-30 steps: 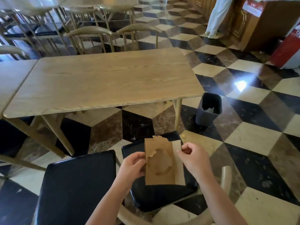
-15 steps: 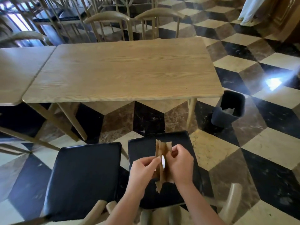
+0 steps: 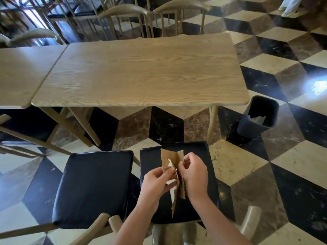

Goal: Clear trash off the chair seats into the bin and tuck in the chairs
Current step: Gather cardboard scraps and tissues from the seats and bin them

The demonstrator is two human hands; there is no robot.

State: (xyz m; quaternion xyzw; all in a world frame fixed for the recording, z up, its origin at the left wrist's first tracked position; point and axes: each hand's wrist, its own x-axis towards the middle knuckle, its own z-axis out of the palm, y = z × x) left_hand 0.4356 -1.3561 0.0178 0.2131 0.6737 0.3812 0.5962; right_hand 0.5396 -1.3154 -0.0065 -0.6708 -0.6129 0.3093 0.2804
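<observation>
Head view: both hands' grip pinches folded cardboard; its inside hidden.

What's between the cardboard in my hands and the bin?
Head view: only the chair seat edge and bare checkered floor separate the cardboard from the bin.

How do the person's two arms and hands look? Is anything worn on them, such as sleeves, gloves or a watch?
Both forearms are bare up to the picture's lower edge: no sleeve shows. The left hand and the right hand wear no gloves, and no ring, watch or bracelet is visible on the fingers or wrists.
</observation>
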